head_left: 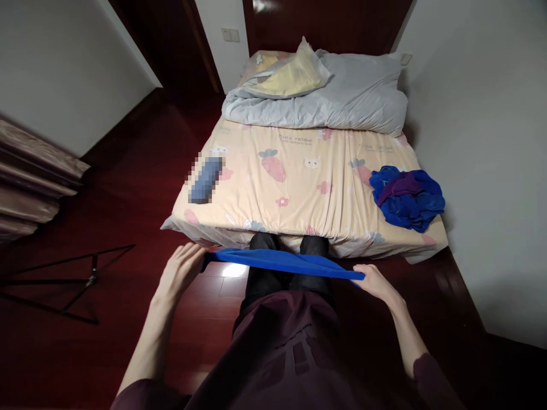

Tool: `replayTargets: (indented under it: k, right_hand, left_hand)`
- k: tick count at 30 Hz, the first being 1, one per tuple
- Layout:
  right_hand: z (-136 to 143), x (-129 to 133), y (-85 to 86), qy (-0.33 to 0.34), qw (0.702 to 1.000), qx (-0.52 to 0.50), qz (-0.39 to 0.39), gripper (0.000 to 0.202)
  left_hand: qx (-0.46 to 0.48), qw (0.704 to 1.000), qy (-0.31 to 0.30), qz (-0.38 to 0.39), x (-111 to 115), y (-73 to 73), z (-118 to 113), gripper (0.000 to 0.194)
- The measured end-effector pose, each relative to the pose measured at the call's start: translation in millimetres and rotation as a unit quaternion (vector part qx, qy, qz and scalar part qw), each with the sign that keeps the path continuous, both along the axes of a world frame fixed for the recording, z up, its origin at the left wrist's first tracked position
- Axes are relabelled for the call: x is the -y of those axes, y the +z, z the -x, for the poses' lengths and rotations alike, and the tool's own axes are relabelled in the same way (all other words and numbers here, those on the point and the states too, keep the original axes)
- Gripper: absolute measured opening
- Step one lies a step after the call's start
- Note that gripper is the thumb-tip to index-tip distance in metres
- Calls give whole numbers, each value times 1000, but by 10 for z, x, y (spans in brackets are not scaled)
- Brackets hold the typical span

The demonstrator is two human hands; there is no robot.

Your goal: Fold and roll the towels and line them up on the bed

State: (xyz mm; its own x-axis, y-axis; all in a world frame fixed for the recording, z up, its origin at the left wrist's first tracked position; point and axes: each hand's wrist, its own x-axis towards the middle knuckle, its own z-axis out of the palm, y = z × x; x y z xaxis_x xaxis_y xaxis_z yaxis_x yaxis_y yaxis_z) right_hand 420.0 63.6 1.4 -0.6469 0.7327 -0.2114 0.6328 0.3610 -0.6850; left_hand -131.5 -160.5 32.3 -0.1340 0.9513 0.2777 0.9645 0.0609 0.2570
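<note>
A blue cloth is stretched sideways above my thighs, in front of the bed's near edge. My left hand is closed on its left end, with the fingers wrapped round it. The right end is pinched in my right hand. Between the two hands the cloth hangs as a narrow, slightly sagging band. A crumpled pile of blue cloth with a purple piece on top lies at the right of the bed. On the left of the bed lies a blurred blue-grey object.
The bed has a patterned sheet. At its far end are a grey quilt and a yellow pillow. Black tripod legs stand on the floor at left, near a curtain. A wall borders the bed's right side.
</note>
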Motion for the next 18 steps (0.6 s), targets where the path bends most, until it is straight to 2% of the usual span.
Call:
replayTargets:
  k: [2, 3, 8, 11, 14, 16, 18]
  right_hand:
    - [-160, 53, 42, -50, 997, 18, 52, 41]
    - [-224, 76, 77, -72, 995, 15, 66, 43]
    - [-358, 101, 349, -90, 991, -29, 93, 47]
    - [-402, 26, 488, -82, 992, -40, 90, 46]
    - [-508, -89, 530, -62, 991, -50, 104, 47]
    - [-592, -189, 518, -56, 991, -48, 115, 48]
    - [-649, -317, 506, -62, 993, -31, 99, 51]
  left_hand:
    - [9, 998, -15, 58, 116, -187, -62, 23]
    - [18, 997, 0, 72, 158, -297, -104, 23]
    - [97, 983, 131, 80, 163, -851, -401, 19]
    - [178, 960, 202, 79, 87, -1065, -507, 19]
    - [200, 956, 204, 70, 51, -1108, -404, 19]
    - [189, 963, 185, 48, 33, -1030, -219, 22]
    - [165, 973, 160, 22, -11, -872, 11, 27]
